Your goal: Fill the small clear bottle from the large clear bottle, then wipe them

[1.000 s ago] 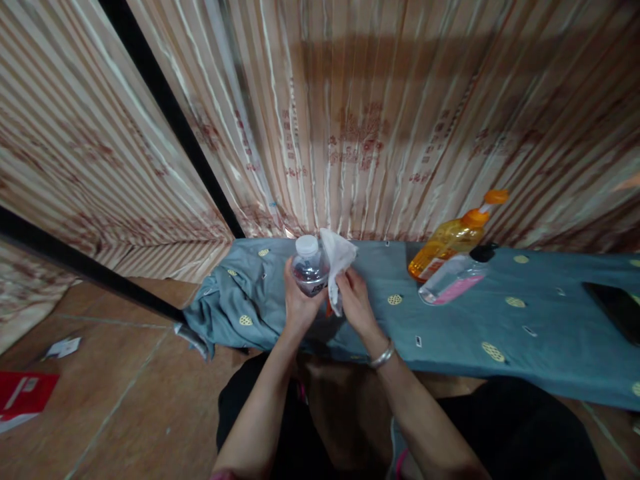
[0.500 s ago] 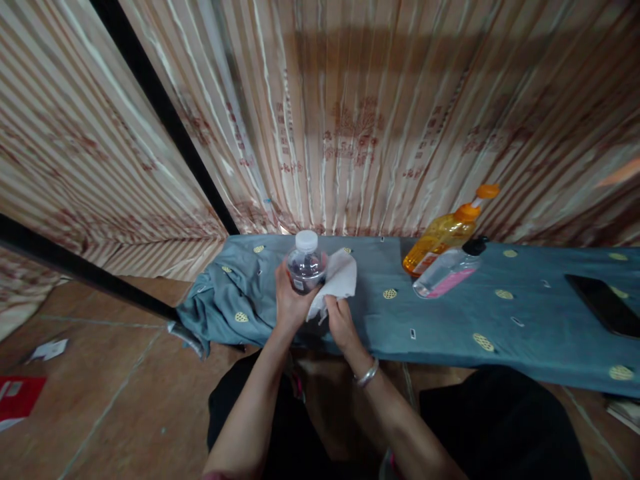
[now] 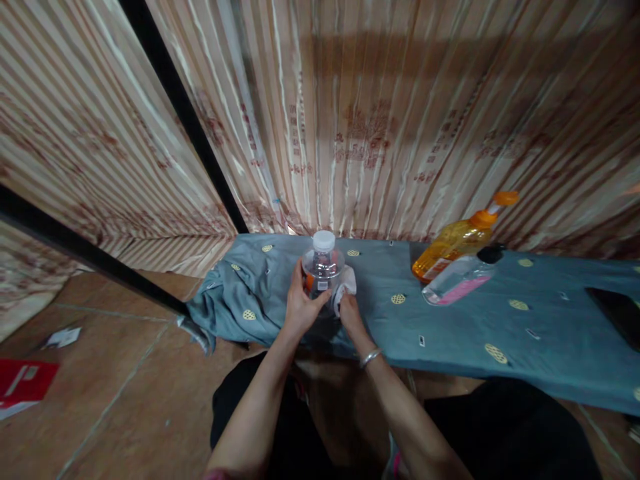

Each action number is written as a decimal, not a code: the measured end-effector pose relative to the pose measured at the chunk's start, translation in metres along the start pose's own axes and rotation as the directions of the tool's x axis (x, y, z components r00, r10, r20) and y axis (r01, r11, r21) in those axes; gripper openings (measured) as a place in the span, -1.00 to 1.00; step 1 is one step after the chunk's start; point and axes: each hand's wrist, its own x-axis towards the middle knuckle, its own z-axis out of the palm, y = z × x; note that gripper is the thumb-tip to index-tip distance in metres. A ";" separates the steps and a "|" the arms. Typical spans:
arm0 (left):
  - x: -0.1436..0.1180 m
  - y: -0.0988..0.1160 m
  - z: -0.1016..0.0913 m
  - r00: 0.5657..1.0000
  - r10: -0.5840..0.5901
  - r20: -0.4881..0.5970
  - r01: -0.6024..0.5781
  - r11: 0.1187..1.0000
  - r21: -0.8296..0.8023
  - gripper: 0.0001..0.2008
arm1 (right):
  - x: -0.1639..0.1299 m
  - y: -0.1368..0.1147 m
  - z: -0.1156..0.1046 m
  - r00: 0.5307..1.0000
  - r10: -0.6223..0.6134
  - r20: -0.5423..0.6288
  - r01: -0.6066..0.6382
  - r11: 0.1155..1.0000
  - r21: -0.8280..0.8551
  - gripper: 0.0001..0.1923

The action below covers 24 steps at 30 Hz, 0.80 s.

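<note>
A clear plastic bottle [image 3: 326, 265] with a white cap stands nearly upright over the near left part of the cloth-covered bench. My left hand [image 3: 302, 305] is wrapped round its left side, thumb across the front near a small barcode label. Something orange shows through the bottle's wall. On the right side, my right hand [image 3: 350, 313] grips a bunched white cloth or tissue [image 3: 346, 283] and presses it against the bottle. The fingertips of that hand are partly hidden by the cloth. A silver bangle circles the right wrist.
An orange pump bottle [image 3: 453, 243] and a clear bottle with a pink label [image 3: 463, 280] lean at the right on the blue-grey bench cover [image 3: 380, 340]. Farther right lies a black phone [image 3: 617, 313]. Black poles [image 3: 190, 120] and a striped curtain [image 3: 370, 133] stand behind; a red packet [image 3: 27, 381] lies on the floor.
The white cloth, spread out beside the bottle before, is now bunched against its right side. The bottle shows more of its body and sits slightly farther right; the whole view has shifted a little.
</note>
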 end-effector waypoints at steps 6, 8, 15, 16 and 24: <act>-0.001 0.011 0.003 0.993 0.067 -0.098 -0.055 0.991 0.120 -0.11 | -0.026 -0.036 -0.006 1.000 -0.023 0.017 0.022 1.000 0.021 -0.57; -0.004 0.011 0.006 0.994 0.052 -0.092 -0.041 0.993 0.108 -0.04 | -0.012 -0.056 -0.004 0.996 -0.087 0.026 0.085 0.995 0.049 -0.55; -0.004 0.001 0.008 0.998 0.015 0.067 -0.011 0.998 -0.060 -0.05 | 0.038 -0.047 0.004 0.998 -0.051 0.044 0.048 0.998 0.047 -0.55; -0.003 -0.001 0.007 0.997 0.015 0.072 -0.009 0.996 -0.083 -0.05 | 0.036 -0.038 0.004 0.998 -0.032 0.047 0.031 0.999 0.026 -0.55; 0.006 -0.003 0.000 0.997 -0.048 -0.055 0.045 0.998 -0.043 0.02 | -0.023 0.014 -0.029 0.997 -0.071 0.006 0.070 0.964 -0.256 -0.55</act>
